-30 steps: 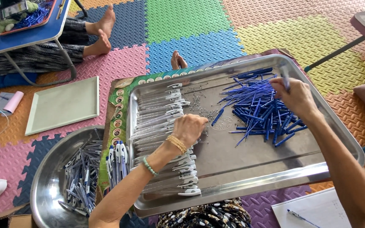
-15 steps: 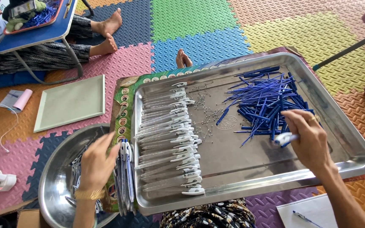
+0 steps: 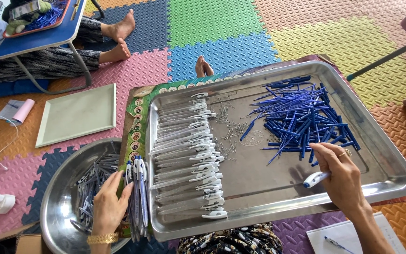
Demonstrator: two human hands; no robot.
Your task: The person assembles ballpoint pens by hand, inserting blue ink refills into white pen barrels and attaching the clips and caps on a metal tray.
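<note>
A large steel tray (image 3: 391,188) lies before me. A row of white pen barrels (image 3: 186,155) fills its left side, a heap of blue ink refills (image 3: 306,117) its right, and small springs (image 3: 226,131) are scattered between. My right hand (image 3: 341,176) rests on the tray near the refills, holding a white pen piece with a blue tip (image 3: 315,179). My left hand (image 3: 108,204) lies flat, fingers apart, on the rim of a round steel bowl (image 3: 55,207) of grey pen parts, next to a few assembled pens (image 3: 137,188).
A pale green board (image 3: 76,115) lies on the coloured foam mats. Another person sits at the back left with bare feet (image 3: 118,40) under a small blue table (image 3: 38,33). A notepad with a pen (image 3: 337,240) lies at the bottom right.
My left hand went from the pen barrels down to the bowl. My right hand moved from the refill heap toward me with a pen piece.
</note>
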